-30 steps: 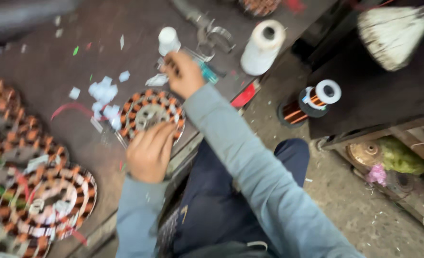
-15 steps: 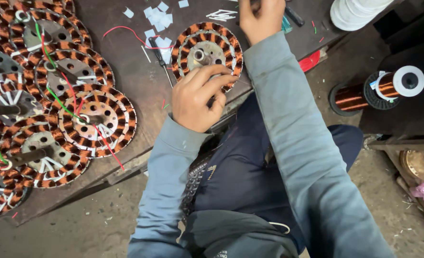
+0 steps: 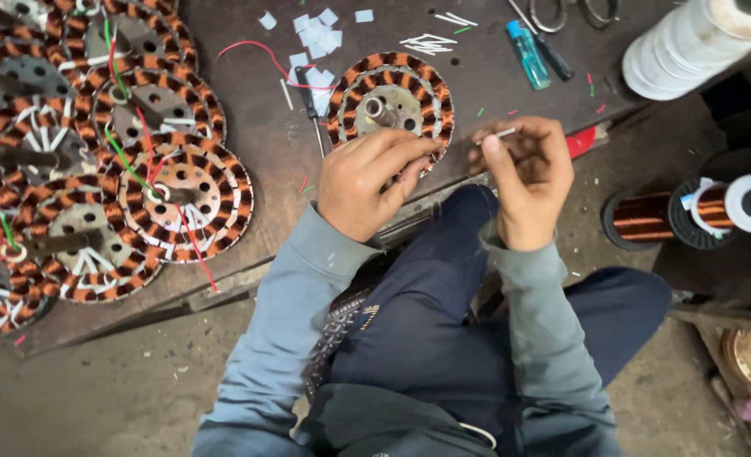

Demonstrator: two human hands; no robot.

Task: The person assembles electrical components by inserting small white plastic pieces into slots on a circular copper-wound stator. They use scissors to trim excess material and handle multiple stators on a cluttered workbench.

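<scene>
The right hand (image 3: 528, 182) is raised just off the near edge of the workbench (image 3: 511, 85), fingers curled in and pinching a thin white sliver (image 3: 505, 132) between thumb and fingertips. The left hand (image 3: 367, 182) lies on the near rim of a round copper-wound stator (image 3: 390, 97), fingers bent and pressing on the windings; whether it actually grips anything I cannot tell. That stator lies flat on the dark bench, right at its near edge, between the two hands and a little farther off.

Just beyond it, a thin screwdriver (image 3: 311, 101) lies beside a red wire (image 3: 265, 52), and small white paper slips (image 3: 316, 30) are scattered at the far side. To the right of the stator lie a blue lighter (image 3: 529, 55) and, farther away, scissors (image 3: 570, 13).

On the left, a crowd of finished stators (image 3: 130, 169) overlaps across the bench, with red and green leads trailing over them. At the far right stands a big white spool (image 3: 697, 38), and nearer, off the bench, a reel of copper wire (image 3: 697, 211). The person sits in a grey sweater and dark trousers.
</scene>
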